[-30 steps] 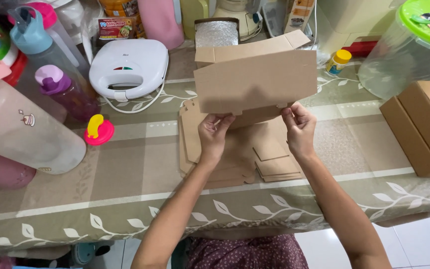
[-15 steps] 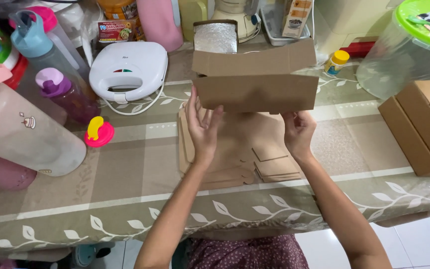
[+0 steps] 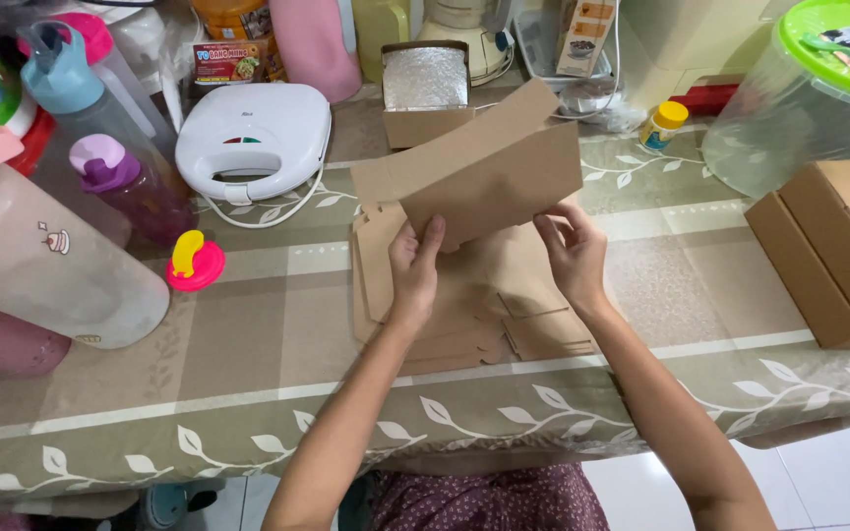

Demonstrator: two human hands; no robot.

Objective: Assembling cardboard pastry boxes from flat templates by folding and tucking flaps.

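I hold a brown cardboard box blank (image 3: 484,172), partly folded and tilted with its right end raised, above the table. My left hand (image 3: 415,270) grips its lower left edge with fingers pressed against the panel. My right hand (image 3: 571,254) pinches its lower right edge. Under both hands lies a stack of flat cardboard blanks (image 3: 504,315) on the leaf-patterned tablecloth (image 3: 248,354).
A white sandwich maker (image 3: 253,138) sits at back left beside bottles and a large clear jug (image 3: 41,265). A small open box with foil (image 3: 427,93) stands behind. Folded cardboard boxes (image 3: 838,246) lie at right, below a clear tub with green lid (image 3: 809,88).
The cardboard blank has gone from level to tilted, right end up, and moved slightly right. My left hand shifted from the box's side to its lower edge.
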